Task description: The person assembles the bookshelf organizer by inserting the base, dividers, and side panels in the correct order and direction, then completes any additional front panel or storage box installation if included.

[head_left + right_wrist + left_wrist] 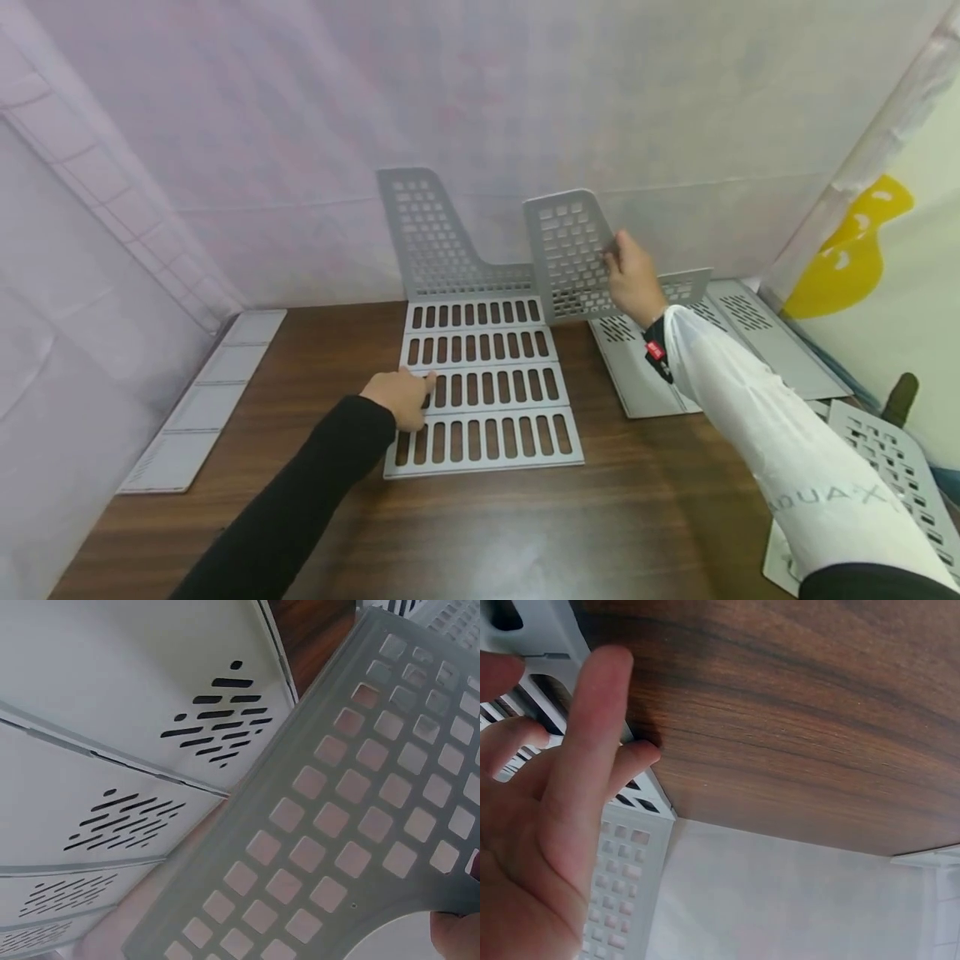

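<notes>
A slotted panel (487,372) in joined strips lies flat on the brown table. Along its far edge an L-shaped perforated side panel (431,242) stands upright. My left hand (401,398) rests at the slotted panel's left edge. In the left wrist view its fingers (604,690) lie over and beside that edge, one of them extended. My right hand (632,279) grips a second perforated side panel (570,250) by its curved inner edge, tilted, near the slotted panel's far right corner. In the right wrist view only fingertips (459,936) show on this side panel (330,780).
Vented folding panels (637,379) lie right of centre, under my right forearm. A perforated piece (896,475) lies at the near right edge. A long segmented panel (202,400) runs along the left. A pale sheet (300,167) hangs behind the table.
</notes>
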Demonstrator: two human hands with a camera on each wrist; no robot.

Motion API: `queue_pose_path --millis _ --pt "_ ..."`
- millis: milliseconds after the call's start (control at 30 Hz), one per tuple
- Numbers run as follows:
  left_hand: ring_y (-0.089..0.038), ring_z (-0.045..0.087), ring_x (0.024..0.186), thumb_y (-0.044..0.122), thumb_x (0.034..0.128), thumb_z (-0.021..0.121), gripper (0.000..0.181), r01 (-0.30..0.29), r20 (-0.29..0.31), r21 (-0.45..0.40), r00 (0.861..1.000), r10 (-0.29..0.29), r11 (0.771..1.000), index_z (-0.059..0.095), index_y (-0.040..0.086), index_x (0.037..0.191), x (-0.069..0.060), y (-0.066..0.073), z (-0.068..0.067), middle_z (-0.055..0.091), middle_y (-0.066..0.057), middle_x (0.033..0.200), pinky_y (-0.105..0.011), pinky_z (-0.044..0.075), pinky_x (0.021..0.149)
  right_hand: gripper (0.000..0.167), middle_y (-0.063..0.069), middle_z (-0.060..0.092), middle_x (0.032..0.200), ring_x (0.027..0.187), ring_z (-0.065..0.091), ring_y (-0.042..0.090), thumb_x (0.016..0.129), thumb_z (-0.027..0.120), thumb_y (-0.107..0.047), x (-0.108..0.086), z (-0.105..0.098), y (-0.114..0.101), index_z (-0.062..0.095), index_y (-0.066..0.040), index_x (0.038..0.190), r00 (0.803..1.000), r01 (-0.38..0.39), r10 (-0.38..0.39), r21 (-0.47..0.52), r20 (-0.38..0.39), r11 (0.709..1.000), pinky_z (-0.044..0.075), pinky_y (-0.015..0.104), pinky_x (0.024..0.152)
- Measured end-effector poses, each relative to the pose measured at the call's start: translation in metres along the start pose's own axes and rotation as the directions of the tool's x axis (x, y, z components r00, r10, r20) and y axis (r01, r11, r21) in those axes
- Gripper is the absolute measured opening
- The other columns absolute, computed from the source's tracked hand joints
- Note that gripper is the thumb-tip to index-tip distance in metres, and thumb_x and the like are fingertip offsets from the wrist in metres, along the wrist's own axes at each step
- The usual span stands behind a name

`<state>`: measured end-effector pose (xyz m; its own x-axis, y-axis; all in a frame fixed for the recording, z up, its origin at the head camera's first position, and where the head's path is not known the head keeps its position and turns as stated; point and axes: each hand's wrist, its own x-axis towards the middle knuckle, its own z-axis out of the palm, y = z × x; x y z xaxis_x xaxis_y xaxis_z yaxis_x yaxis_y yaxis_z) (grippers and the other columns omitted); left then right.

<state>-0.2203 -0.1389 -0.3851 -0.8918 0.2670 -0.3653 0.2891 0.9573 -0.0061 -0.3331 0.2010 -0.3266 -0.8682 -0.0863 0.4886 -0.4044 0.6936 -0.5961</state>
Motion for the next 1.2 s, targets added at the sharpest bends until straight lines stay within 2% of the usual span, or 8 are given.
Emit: queue_pose_path --millis 167,300,433,667,833,967,1067,1200 --pt "-0.021 0.053 0.061 0.023 0.0844 0.060 0.072 -0.007 0.005 0.004 1.000 0.007 1.000 0.032 0.015 0.150 -0.001 -0.001 0.000 0.036 -0.037 0.143 -0.033 0.038 0.052 0.013 0.027 0.059 0.097 0.091 0.056 0.041 0.098 0.041 -0.004 -0.002 0.003 0.004 0.047 0.006 0.105 1.000 -0.014 0.014 -0.006 0.009 1.000 0.044 0.053 0.086" --pt "-0.020 0.053 0.061 0.024 0.0845 0.061 0.072 -0.015 -0.004 0.013 1.000 0.015 1.000 0.032 0.015 0.149 -0.001 -0.002 -0.003 0.037 -0.036 0.143 -0.033 0.038 0.053 0.018 0.028 0.058 0.100 0.094 0.055 0.044 0.100 0.038 -0.007 -0.001 0.001 0.007 0.044 0.006 0.111 0.999 -0.044 0.045 -0.039 0.027 0.998 0.043 0.056 0.088" --pt "-0.021 0.054 0.062 0.023 0.0840 0.061 0.072 -0.017 0.003 0.015 1.000 0.017 1.000 0.032 0.013 0.149 -0.002 -0.004 -0.006 0.037 -0.037 0.142 -0.033 0.039 0.055 0.026 0.032 0.056 0.104 0.100 0.055 0.049 0.098 0.042 -0.010 -0.001 -0.004 0.011 0.042 0.008 0.116 0.992 -0.074 0.089 -0.164 0.086 0.984 0.042 0.058 0.090" --pt "-0.028 0.063 0.076 0.023 0.0822 0.059 0.074 -0.021 0.012 0.023 1.000 0.021 1.000 0.031 0.013 0.150 -0.001 -0.002 -0.002 0.039 -0.035 0.142 -0.039 0.047 0.064 0.033 0.036 0.058 0.104 0.101 0.056 0.052 0.094 0.050 -0.013 -0.011 -0.010 0.029 0.045 0.013 0.114 0.957 -0.047 0.171 -0.456 0.236 0.889 0.040 0.060 0.091" --pt "-0.025 0.058 0.064 0.023 0.0817 0.062 0.075 -0.032 -0.011 0.049 0.999 0.033 0.998 0.031 0.015 0.150 0.000 0.000 0.005 0.040 -0.035 0.142 -0.038 0.046 0.060 0.028 0.036 0.061 0.102 0.100 0.058 0.052 0.094 0.048 -0.014 -0.016 -0.010 0.038 0.049 0.010 0.108 0.953 -0.026 0.184 -0.542 0.240 0.840 0.035 0.061 0.093" --pt "-0.037 0.065 0.095 0.027 0.0832 0.061 0.073 -0.041 -0.013 0.023 0.999 0.042 0.999 0.032 0.012 0.149 0.000 -0.001 0.005 0.040 -0.035 0.142 -0.045 0.052 0.070 0.033 0.037 0.061 0.101 0.100 0.058 0.053 0.093 0.051 -0.019 -0.016 -0.004 0.034 0.049 0.011 0.105 0.960 -0.054 0.200 -0.572 0.197 0.818 0.031 0.064 0.098" --pt "-0.044 0.050 0.125 0.032 0.0842 0.060 0.072 -0.043 -0.011 -0.008 0.999 0.043 0.999 0.034 0.010 0.148 0.000 -0.003 0.002 0.045 -0.030 0.140 -0.050 0.052 0.085 0.041 0.037 0.060 0.105 0.105 0.056 0.053 0.093 0.053 -0.024 -0.014 0.005 0.027 0.048 0.013 0.109 0.958 -0.081 0.223 -0.580 0.178 0.811 0.025 0.068 0.104" --pt "-0.047 0.036 0.135 0.037 0.0875 0.059 0.071 -0.054 -0.003 -0.042 0.999 0.053 0.998 0.035 0.008 0.147 0.001 -0.002 0.001 0.047 -0.028 0.140 -0.054 0.046 0.097 0.050 0.037 0.056 0.116 0.116 0.050 0.053 0.096 0.050 -0.029 -0.012 0.013 0.019 0.044 0.015 0.118 0.940 -0.142 0.285 -0.548 0.186 0.825 0.016 0.070 0.108"
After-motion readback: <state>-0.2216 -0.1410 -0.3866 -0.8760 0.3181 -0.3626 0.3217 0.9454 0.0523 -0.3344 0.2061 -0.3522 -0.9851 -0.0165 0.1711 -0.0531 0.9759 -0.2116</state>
